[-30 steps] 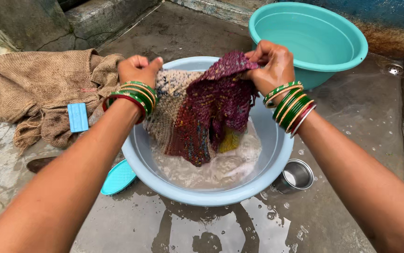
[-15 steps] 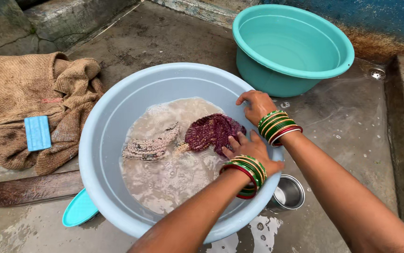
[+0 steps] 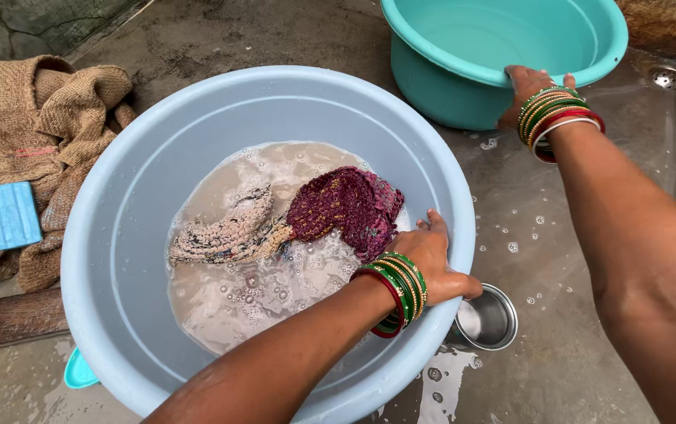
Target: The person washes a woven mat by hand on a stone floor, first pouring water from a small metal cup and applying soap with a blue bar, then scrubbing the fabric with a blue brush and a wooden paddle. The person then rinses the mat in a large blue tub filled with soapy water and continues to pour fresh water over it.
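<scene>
A wide pale-blue basin [image 3: 118, 196] holds murky, soapy water. In it lies a knitted cloth [image 3: 298, 216], long axis running left-right: beige at left, maroon bunched at right. The left hand [image 3: 434, 263] grips the basin's right rim; the right hand [image 3: 528, 88] clasps the teal tub [image 3: 463, 47] rim, far right.

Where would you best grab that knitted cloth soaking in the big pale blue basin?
Probably at the maroon bunched end of the knitted cloth, coming from above on the basin's right side. That part humps clear of the murky water, while the beige end lies flatter and half sunk. The left hand rests beside it on the pale blue basin; the right hand grips the teal basin.
</scene>
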